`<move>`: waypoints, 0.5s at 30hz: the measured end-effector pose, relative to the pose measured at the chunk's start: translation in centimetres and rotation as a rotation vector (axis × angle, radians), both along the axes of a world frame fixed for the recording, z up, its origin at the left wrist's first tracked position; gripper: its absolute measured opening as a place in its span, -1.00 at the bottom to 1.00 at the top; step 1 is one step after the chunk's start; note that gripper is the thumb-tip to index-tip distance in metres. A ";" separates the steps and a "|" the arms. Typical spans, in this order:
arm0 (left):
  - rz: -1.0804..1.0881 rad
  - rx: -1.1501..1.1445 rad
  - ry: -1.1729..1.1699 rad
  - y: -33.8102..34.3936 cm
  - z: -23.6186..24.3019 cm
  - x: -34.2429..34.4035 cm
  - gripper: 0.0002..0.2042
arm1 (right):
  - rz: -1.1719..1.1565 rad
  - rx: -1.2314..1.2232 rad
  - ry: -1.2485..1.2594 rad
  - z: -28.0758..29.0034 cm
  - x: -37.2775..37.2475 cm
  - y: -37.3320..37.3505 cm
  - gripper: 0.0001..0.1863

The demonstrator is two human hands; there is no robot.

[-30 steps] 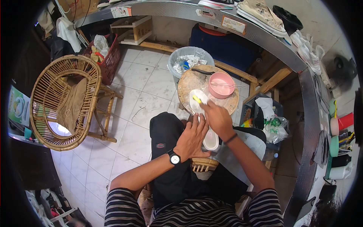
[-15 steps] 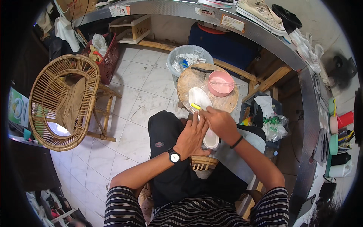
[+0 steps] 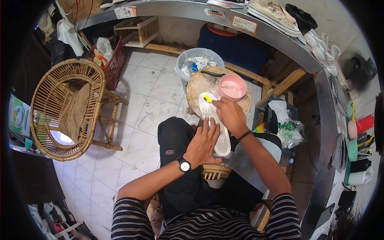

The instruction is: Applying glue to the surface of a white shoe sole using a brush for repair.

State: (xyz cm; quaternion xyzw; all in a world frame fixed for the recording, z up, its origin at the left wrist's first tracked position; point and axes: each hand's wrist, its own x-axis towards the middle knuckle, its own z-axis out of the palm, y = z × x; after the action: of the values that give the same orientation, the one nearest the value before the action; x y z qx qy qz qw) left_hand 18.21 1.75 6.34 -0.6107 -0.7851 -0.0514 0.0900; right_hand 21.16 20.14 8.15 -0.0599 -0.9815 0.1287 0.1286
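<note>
A long white shoe sole (image 3: pixel 223 147) with a raised rim lies between my knees, its far end reaching over the round wooden stool top (image 3: pixel 196 90). My left hand (image 3: pixel 205 141) holds it, fingers laid across its middle and the thumb near the close end. In my right hand (image 3: pixel 230 115) is a small yellow brush-like tool (image 3: pixel 207 98), closed in the fingers. Its yellow end touches or hovers just over the far part of the sole; contact is hard to tell. The fingers hide the rest of the tool.
On the stool stand a pink bowl (image 3: pixel 232 88) with a clear thin item across it and a black-handled tool (image 3: pixel 213 73). Behind is a lined waste bin (image 3: pixel 184 76). A rattan chair (image 3: pixel 68 108) stands left; a crate with plastic bags (image 3: pixel 290 134) sits right. A metal-edged counter (image 3: pixel 176 13) curves around.
My right hand has moved farther away along the sole, carrying the yellow tool toward its far end. My left hand stays nearly where it was on the sole.
</note>
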 end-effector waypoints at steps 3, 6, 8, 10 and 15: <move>0.005 -0.037 -0.004 -0.1 -0.1 0.1 0.10 | 0.120 -0.077 0.033 -0.5 -0.3 -0.2 -0.71; 0.005 -0.037 -0.002 -0.1 -0.1 0.1 0.10 | 0.000 -0.220 -0.049 -0.5 -0.2 -0.2 -0.72; 0.008 0.023 0.011 0.0 0.0 0.0 0.10 | -0.031 -0.181 0.006 -0.4 0.5 0.1 -0.73; -0.007 0.001 -0.012 -0.2 0.1 -0.1 0.09 | -0.021 -0.147 0.081 -0.3 1.1 0.2 -0.75; -0.005 0.004 0.001 -0.2 0.0 -0.1 0.10 | -0.121 -0.106 0.135 -0.1 1.7 0.3 -0.74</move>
State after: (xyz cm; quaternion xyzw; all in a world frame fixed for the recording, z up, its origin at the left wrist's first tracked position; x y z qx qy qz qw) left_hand 18.14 1.58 6.38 -0.6125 -0.7834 -0.0530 0.0916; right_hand 22.88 20.45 8.09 -0.1169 -0.9570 0.1761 0.1988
